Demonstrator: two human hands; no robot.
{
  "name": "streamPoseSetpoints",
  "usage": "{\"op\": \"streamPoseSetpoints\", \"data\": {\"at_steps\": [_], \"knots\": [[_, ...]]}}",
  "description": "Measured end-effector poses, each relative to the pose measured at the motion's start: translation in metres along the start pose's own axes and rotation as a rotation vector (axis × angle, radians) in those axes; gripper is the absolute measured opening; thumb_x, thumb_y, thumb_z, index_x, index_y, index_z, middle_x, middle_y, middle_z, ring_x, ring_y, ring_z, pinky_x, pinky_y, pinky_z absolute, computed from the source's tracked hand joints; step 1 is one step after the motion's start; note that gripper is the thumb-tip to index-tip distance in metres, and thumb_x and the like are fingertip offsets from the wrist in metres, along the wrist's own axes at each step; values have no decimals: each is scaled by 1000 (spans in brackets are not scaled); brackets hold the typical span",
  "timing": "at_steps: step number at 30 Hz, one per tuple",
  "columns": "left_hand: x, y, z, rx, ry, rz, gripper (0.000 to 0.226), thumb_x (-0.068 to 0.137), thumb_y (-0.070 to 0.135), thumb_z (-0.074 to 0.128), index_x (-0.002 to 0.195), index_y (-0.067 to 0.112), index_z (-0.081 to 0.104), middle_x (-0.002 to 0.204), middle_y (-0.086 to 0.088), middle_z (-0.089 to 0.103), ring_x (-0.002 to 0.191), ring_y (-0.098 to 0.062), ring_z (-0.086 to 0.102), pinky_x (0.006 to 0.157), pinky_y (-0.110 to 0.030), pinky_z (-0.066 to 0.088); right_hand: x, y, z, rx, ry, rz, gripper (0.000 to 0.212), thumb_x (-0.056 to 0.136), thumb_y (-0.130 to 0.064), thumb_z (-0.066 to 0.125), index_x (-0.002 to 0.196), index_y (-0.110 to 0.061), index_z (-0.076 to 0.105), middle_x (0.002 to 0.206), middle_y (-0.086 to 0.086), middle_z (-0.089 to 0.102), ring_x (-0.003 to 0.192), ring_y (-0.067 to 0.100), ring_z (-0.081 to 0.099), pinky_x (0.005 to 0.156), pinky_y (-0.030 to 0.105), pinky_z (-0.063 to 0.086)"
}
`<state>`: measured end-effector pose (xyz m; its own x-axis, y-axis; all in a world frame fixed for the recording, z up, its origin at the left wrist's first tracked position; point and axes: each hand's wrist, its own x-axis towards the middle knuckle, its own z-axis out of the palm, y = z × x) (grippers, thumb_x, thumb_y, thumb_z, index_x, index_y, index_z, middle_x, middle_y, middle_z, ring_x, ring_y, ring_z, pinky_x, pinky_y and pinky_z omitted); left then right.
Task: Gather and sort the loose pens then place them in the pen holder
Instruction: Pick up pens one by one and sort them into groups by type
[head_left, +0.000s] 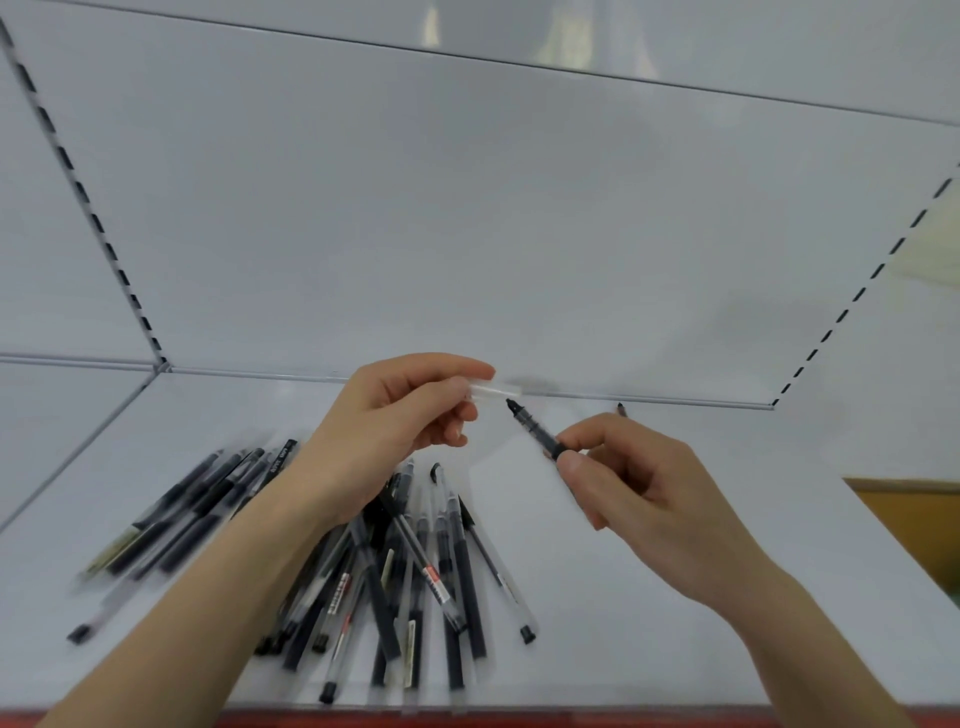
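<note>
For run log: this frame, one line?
left hand pinches clear plastic cap | right hand holds uncapped black pen | pen pile on white shelf

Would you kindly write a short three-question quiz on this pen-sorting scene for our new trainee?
1. True or false: the left hand pinches a small clear plastic pen cap.
2. The right hand holds: A) an uncapped slim black pen; B) scissors; C) nothing.
3. Fill in: the heap of loose black pens on the flat white shelf lies mostly under the ____ forearm.
Key: 1 true; 2 A; 3 left.
</note>
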<state>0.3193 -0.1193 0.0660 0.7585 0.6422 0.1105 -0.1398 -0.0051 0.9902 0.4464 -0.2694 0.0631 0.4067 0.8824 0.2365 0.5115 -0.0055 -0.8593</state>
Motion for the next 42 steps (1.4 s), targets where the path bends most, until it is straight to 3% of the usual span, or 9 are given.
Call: {"op": "streamPoseSetpoints", "data": {"at_steps": [6, 14, 21, 25, 29, 35, 39, 42], "knots": [[-3, 3, 0, 95, 1, 57, 27, 90, 7, 50, 87, 20, 73, 60, 6, 60, 62, -9, 54, 67, -19, 53, -2, -2, 0, 6, -6, 3, 9, 76, -31, 52, 74, -25, 59, 46, -3, 46, 47, 8, 41, 47, 14, 33], [-5, 9, -4, 30, 29, 55, 25, 90, 4, 47, 90, 11, 71, 54, 6, 55, 53, -7, 49, 60, -17, 51, -9, -6, -3, 19, -11, -4, 17, 72, -41, 53, 74, -25, 60, 46, -2, 47, 42, 4, 38, 44, 11, 30], [-8, 8, -1, 112, -18, 73, 24, 91, 6, 50, 91, 19, 71, 57, 6, 56, 57, -8, 51, 64, -18, 52, -9, -7, 1, 2, -33, 1, 23, 69, -47, 52, 77, -27, 61, 46, -3, 48, 46, 7, 41, 47, 15, 34], [-7, 6, 5, 205, 32, 172, 16, 89, 7, 54, 88, 15, 67, 63, 5, 64, 57, -7, 57, 64, -19, 52, -9, -9, 6, 8, -24, 8, 9, 79, -31, 56, 76, -24, 60, 47, -2, 48, 46, 7, 44, 49, 16, 36], [-7, 4, 13, 274, 95, 244, 10, 86, 6, 57, 85, 10, 67, 57, 10, 64, 52, -1, 57, 54, -9, 43, -11, -6, 10, 35, 58, -7, 21, 87, -13, 58, 68, -20, 61, 46, -2, 48, 43, 5, 43, 47, 11, 34], [-3, 0, 20, 295, 119, 246, 10, 86, 9, 59, 84, 13, 67, 57, 10, 63, 52, 0, 60, 56, -9, 45, -11, -4, 12, 34, 85, 22, 18, 88, -13, 56, 71, -15, 61, 45, -2, 50, 41, 3, 42, 45, 10, 32], [5, -17, 18, 505, 62, 149, 12, 87, 15, 58, 82, 18, 68, 71, 4, 68, 59, -3, 63, 69, -21, 52, -9, 9, 7, -116, -30, 159, 17, 88, -20, 54, 73, -15, 61, 52, -5, 60, 44, 2, 47, 48, 11, 36], [10, -37, 18, 837, -2, 96, 19, 90, 21, 54, 101, 15, 68, 96, -1, 69, 87, -13, 62, 80, -19, 42, -11, 29, 10, -325, -79, 210, 17, 87, -27, 55, 75, -17, 63, 64, -4, 62, 57, 2, 53, 58, 15, 42]]}}
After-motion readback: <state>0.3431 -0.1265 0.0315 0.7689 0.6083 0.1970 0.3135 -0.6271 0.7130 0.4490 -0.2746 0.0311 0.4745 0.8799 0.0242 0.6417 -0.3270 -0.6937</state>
